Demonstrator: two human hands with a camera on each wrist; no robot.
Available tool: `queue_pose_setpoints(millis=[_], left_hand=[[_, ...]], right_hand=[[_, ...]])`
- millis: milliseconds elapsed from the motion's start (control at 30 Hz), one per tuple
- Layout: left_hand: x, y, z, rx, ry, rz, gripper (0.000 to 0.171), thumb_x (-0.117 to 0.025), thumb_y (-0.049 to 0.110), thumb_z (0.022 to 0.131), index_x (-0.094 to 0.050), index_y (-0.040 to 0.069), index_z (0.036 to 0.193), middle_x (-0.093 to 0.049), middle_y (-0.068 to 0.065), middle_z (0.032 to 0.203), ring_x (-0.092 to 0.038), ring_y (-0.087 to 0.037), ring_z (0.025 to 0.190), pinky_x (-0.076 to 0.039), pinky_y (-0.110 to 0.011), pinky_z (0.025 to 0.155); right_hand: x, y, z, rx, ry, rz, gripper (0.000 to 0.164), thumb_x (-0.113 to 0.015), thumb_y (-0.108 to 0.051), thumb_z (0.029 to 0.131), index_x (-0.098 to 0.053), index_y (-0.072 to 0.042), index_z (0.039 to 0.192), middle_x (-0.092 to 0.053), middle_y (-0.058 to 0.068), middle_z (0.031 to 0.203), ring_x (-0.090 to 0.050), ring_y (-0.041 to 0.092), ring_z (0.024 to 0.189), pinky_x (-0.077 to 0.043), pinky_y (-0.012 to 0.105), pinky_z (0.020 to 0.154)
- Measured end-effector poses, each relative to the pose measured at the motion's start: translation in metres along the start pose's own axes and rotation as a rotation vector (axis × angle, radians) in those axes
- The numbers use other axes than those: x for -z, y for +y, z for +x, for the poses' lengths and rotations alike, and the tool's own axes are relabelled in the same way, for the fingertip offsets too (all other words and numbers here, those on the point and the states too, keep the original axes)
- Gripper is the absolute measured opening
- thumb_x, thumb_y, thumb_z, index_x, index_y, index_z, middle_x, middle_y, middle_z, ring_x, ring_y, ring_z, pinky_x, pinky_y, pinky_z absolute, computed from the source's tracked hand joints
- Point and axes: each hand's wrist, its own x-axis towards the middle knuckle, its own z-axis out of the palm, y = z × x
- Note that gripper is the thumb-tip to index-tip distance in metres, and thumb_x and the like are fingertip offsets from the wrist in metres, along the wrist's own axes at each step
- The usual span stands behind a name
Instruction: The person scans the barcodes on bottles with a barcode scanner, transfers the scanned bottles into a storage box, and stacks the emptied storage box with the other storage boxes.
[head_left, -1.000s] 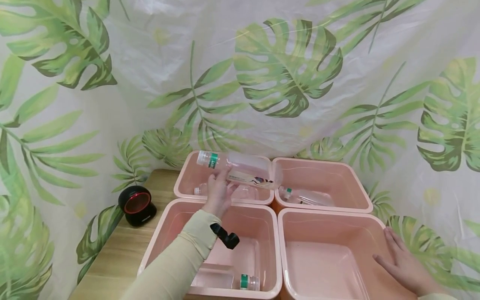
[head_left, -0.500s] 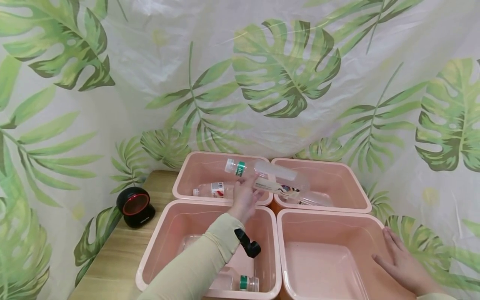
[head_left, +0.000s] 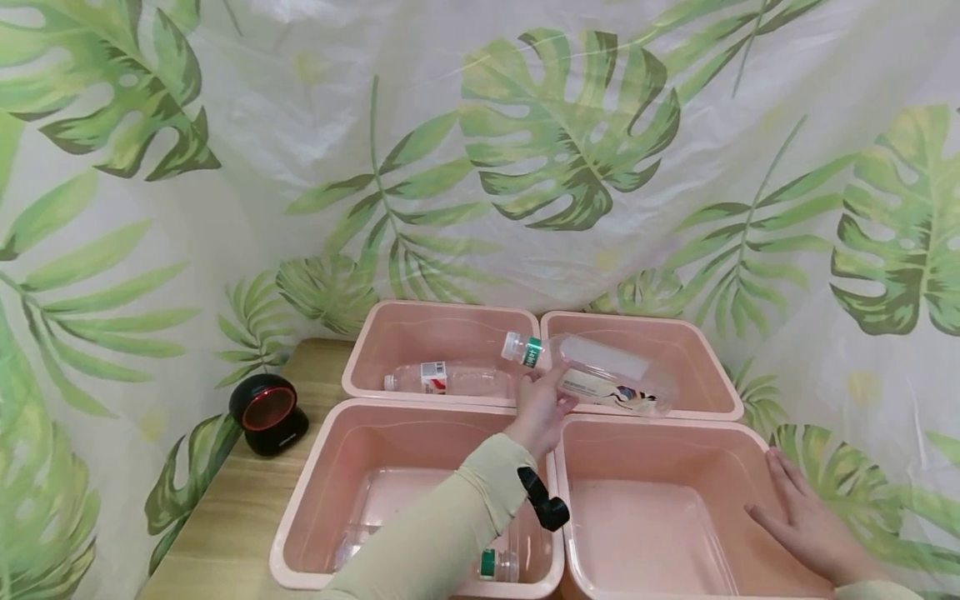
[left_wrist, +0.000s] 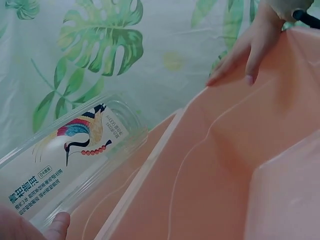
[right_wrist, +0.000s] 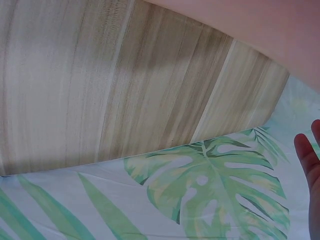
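Observation:
My left hand (head_left: 542, 410) grips a large clear plastic bottle (head_left: 607, 367) with a clear cap and green neck band. It is held tilted over the back right pink bin (head_left: 675, 333). In the left wrist view the bottle's label (left_wrist: 75, 145) shows a crane, and my thumb lies along its side. My right hand (head_left: 806, 525) rests with straight fingers on the right rim of the front right pink bin (head_left: 637, 450). Another clear bottle (head_left: 450, 379) with a white and red label lies in the back left bin (head_left: 442, 312).
The front left bin (head_left: 412, 408) holds bottles, partly hidden by my left sleeve; one has a green neck band (head_left: 488, 564). A black round device (head_left: 270, 412) stands on the wooden table (head_left: 217, 517) at left. A leaf-print curtain (head_left: 300, 167) hangs behind.
My left hand has carried the bottle rightward, from over the back left bin to over the back right bin. My right hand stays on the rim.

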Motion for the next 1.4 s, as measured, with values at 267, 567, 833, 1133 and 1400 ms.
queue_pose_setpoints(millis=[267, 567, 833, 1133, 1400], left_hand=[[-0.016, -0.027, -0.004, 0.037, 0.014, -0.068, 0.067, -0.068, 0.021, 0.102, -0.026, -0.007, 0.145, -0.05, -0.029, 0.139, -0.052, -0.042, 0.13, -0.043, -0.058, 0.108], [-0.027, -0.047, -0.013, 0.041, -0.008, 0.009, 0.077, -0.068, 0.025, 0.102, -0.018, -0.003, 0.153, -0.054, -0.022, 0.134, -0.058, -0.037, 0.122, -0.047, -0.057, 0.104], [-0.038, -0.048, -0.016, 0.112, 0.021, 0.012, 0.059, -0.068, 0.028, 0.102, -0.041, -0.006, 0.142, -0.055, -0.02, 0.12, -0.059, -0.033, 0.106, -0.052, -0.047, 0.101], [-0.021, -0.027, -0.014, 0.117, -0.039, 0.001, 0.043, -0.062, 0.016, 0.101, -0.042, -0.006, 0.132, -0.043, -0.018, 0.108, -0.054, -0.029, 0.099, -0.053, -0.046, 0.1], [0.049, 0.007, -0.028, -0.036, -0.283, 0.595, 0.006, -0.056, 0.005, 0.1, -0.053, 0.0, 0.1, -0.056, -0.007, 0.089, -0.057, -0.016, 0.071, -0.055, -0.027, 0.063]], right_hand=[[-0.002, -0.002, -0.004, -0.012, -0.029, -0.006, 0.091, -0.067, -0.03, 0.099, -0.013, 0.014, 0.157, -0.017, 0.039, 0.16, -0.038, 0.068, 0.125, -0.041, 0.077, 0.09], [-0.007, 0.001, -0.011, -0.013, -0.013, -0.006, 0.089, -0.066, -0.029, 0.1, -0.015, 0.015, 0.157, -0.014, 0.036, 0.163, -0.027, 0.062, 0.139, -0.036, 0.074, 0.1], [-0.008, 0.002, -0.01, 0.002, -0.011, -0.011, 0.09, -0.067, -0.03, 0.1, -0.013, 0.013, 0.158, -0.012, 0.034, 0.164, -0.026, 0.06, 0.14, -0.04, 0.075, 0.092], [-0.002, 0.001, 0.0, 0.006, 0.008, 0.001, 0.093, -0.07, -0.028, 0.097, -0.012, 0.014, 0.158, -0.016, 0.039, 0.161, -0.028, 0.065, 0.137, -0.039, 0.077, 0.092], [-0.001, 0.002, 0.001, 0.015, 0.008, 0.022, 0.092, -0.068, -0.028, 0.098, -0.011, 0.012, 0.159, -0.013, 0.037, 0.162, -0.031, 0.066, 0.133, -0.039, 0.077, 0.091]])
